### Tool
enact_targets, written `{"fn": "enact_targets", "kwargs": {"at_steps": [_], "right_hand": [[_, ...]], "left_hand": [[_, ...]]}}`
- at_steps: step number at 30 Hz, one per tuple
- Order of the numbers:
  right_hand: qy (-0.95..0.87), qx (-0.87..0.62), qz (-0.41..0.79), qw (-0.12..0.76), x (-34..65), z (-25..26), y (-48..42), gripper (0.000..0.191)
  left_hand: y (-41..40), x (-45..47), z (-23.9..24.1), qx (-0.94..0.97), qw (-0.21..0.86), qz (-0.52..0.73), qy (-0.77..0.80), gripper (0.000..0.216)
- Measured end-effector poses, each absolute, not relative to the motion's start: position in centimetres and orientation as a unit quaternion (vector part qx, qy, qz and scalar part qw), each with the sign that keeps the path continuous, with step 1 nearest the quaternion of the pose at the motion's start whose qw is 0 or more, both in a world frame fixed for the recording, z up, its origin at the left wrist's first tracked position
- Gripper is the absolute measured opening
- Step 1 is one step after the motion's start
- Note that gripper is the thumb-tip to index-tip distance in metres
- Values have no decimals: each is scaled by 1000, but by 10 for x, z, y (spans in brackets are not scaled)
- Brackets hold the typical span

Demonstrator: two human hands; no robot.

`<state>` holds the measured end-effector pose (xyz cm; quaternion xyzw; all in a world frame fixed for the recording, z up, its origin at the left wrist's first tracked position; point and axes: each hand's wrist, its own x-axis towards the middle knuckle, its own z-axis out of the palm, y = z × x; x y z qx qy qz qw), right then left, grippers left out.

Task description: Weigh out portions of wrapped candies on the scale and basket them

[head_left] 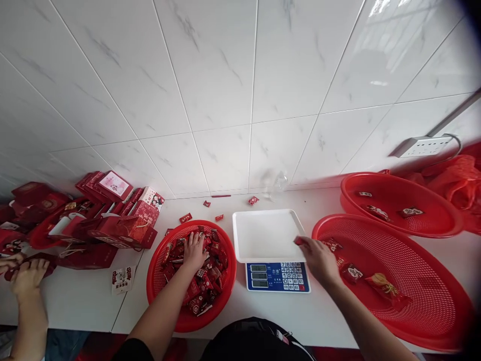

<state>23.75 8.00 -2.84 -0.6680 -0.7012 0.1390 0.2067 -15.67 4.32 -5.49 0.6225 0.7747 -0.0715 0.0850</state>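
Note:
My left hand (pixel 194 253) rests inside a round red plastic basket (pixel 152 271), on a heap of small red-wrapped candies (pixel 199 296). Its fingers are spread over the wrappers, and I see nothing gripped in them. A small red wrapped candy (pixel 299 241) is pinched in my right hand (pixel 320 258), at the right edge of a white weighing tray (pixel 266 235). The tray sits on a blue-fronted digital scale (pixel 276 277), whose display figures are too faint to read. Beside my right hand stands a large oval red basket (pixel 421 271) with a few wrapped packets in it.
Behind the oval basket is a second red basket (pixel 398 193) holding several packets. Loose candies (pixel 253 200) and a clear plastic item (pixel 280 184) lie near the tiled wall. Red gift boxes (pixel 124 225) crowd the left, where a co-worker's hands (pixel 28 276) hold something dark red.

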Motion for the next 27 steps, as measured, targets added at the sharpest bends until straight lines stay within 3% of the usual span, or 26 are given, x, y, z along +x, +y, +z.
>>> {"fn": "enact_targets", "kwargs": {"at_steps": [4, 9, 18, 27], "right_hand": [[-603, -773, 66, 186, 293, -25, 67, 39], [-609, -755, 71, 232, 303, -41, 53, 45], [-685, -663, 178, 245, 228, -42, 46, 38], [-701, -602, 275, 266, 200, -43, 38, 32]], "left_hand": [[53, -164, -55, 608, 116, -122, 776, 72], [50, -161, -58, 614, 160, -115, 764, 77], [-26, -140, -69, 652, 157, -50, 740, 51], [-17, -130, -75, 610, 230, -113, 750, 85]]}}
